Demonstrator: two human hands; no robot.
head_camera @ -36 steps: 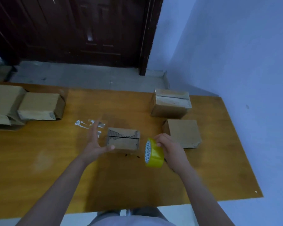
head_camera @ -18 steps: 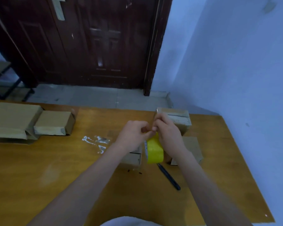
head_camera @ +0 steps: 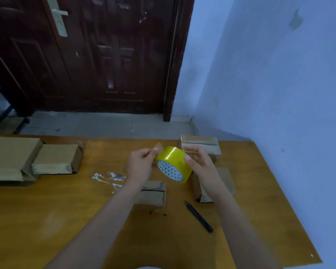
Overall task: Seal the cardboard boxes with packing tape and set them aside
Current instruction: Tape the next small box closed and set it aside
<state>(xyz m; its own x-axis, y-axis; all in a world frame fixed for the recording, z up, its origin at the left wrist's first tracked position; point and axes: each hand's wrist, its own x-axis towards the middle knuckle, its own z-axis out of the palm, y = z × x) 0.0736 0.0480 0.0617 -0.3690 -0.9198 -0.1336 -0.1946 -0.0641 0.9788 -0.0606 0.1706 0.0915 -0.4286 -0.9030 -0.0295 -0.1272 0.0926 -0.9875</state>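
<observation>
Both hands hover above the small unsealed box, right hand curled round the yellow tape roll, left hand pinching its peeled end (barely started), which could fold back and stick to itself.

Orange-brown wooden table against a blue wall on the right. Far left: large flat cardboard box, a smaller box touching its right side. Centre: small unsealed box, partly hidden by a forearm. Right of it another box; far right a taped box. Black pen lies near the centre box, angled. Crumpled clear tape scraps left of centre.
</observation>
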